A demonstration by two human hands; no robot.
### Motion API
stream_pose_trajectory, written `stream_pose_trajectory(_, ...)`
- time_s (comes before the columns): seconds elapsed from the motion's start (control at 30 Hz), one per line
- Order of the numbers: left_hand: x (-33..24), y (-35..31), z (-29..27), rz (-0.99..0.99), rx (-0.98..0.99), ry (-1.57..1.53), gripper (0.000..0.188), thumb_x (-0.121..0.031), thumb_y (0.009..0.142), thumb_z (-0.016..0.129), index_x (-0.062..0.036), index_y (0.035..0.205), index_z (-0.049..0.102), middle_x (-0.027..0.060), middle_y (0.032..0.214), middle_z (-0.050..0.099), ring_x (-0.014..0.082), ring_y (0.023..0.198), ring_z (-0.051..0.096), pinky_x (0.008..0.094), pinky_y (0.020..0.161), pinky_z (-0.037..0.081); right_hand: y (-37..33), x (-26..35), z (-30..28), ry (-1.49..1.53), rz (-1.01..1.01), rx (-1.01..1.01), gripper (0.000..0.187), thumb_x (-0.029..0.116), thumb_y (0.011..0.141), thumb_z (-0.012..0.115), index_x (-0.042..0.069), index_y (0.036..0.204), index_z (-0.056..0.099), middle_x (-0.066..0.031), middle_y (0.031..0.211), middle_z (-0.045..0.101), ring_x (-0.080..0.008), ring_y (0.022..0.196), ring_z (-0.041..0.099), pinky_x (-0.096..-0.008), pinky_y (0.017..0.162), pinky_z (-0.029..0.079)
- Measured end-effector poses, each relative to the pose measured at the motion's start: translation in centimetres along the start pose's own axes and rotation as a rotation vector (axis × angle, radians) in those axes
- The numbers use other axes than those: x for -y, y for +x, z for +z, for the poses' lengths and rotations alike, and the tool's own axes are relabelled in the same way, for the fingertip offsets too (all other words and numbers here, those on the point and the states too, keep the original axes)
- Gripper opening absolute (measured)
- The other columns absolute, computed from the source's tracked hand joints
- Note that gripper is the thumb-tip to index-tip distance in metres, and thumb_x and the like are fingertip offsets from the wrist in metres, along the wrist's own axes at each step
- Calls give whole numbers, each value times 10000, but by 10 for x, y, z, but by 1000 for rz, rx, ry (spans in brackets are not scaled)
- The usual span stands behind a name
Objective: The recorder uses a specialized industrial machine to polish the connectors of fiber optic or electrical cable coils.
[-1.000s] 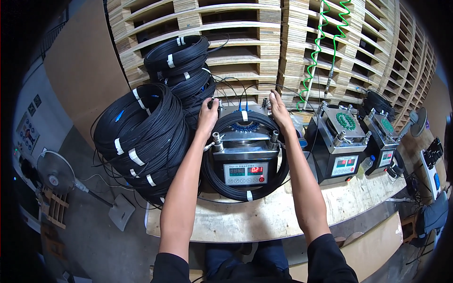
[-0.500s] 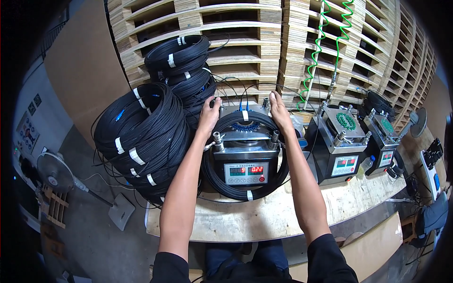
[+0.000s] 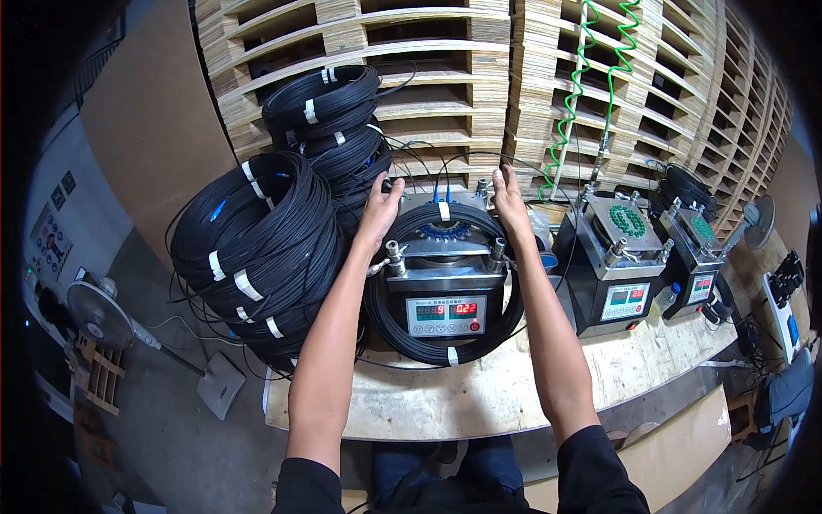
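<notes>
A polishing machine (image 3: 445,283) with a dark body, metal top and lit red display stands in front of me. A coil of black cable (image 3: 375,321) is looped upright around it, bound with white tape. Blue connectors (image 3: 441,195) on thin black leads rise at the machine's far side. My left hand (image 3: 378,210) is raised beside the far left corner post, thumb and fingers apart. Opposite it, my right hand (image 3: 509,206) is just outside the far right post (image 3: 482,188), fingers stretched upward. No held object shows in either hand; some fingertips are partly hidden.
Tall stacks of black cable coils (image 3: 257,248) crowd the left side. Two similar machines (image 3: 612,274) with green-ringed tops stand to the right on the wooden table (image 3: 428,403). Wooden pallets (image 3: 437,51) rise behind, with green coiled air hoses (image 3: 568,111). A fan (image 3: 103,313) stands on the left floor.
Both hands have shifted very slightly at the machine's far corners, and the left thumb and fingers are spread a little more. The machine and cable coil stay in place.
</notes>
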State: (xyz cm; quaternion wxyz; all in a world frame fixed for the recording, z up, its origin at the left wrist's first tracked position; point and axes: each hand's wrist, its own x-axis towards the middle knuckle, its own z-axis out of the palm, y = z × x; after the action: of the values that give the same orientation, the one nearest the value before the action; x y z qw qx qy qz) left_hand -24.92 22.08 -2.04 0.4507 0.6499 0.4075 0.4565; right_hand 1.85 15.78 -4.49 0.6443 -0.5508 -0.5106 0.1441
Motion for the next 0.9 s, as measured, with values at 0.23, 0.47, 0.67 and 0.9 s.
stream_pose_trajectory(0.23, 0, 0, -3, -3, -33, 67, 765, -546, 981, 553, -93, 1548, 310, 246, 1387, 532, 319, 1219, 577, 443, 954, 516, -11, 31, 1, -160, 67, 46, 696, 509, 1047, 428, -3, 1505, 315, -296, 1450, 471, -375, 1362, 470, -382, 1104, 372)
stream_pose_trajectory(0.47, -7, -7, 7, -35, -206, 49, 730, -512, 969, 584, -55, 1500, 381, 177, 1117, 652, 227, 894, 637, 341, 783, 521, 3, 6, -6, 14, 60, 26, 658, 486, 1040, 470, 13, 1484, 362, -315, 1361, 534, -364, 1284, 536, -380, 1072, 403)
stream_pose_trajectory(0.67, -9, -8, -1, 29, -78, -52, 819, -523, 956, 612, -64, 1548, 279, 119, 940, 659, 166, 729, 606, 314, 685, 513, -2, 12, -2, -42, -7, -43, 685, 499, 1035, 480, 10, 1497, 350, -238, 1386, 544, -308, 1249, 550, -367, 1033, 435)
stream_pose_trajectory(0.9, -11, -10, -2, -42, -104, 27, 813, -554, 953, 587, -70, 1542, 305, 268, 1362, 542, 320, 1241, 557, 378, 957, 505, -16, 51, 1, -348, 114, -19, 764, 571, 965, 543, 35, 1483, 374, -347, 1314, 563, -450, 1274, 535, -452, 1053, 431)
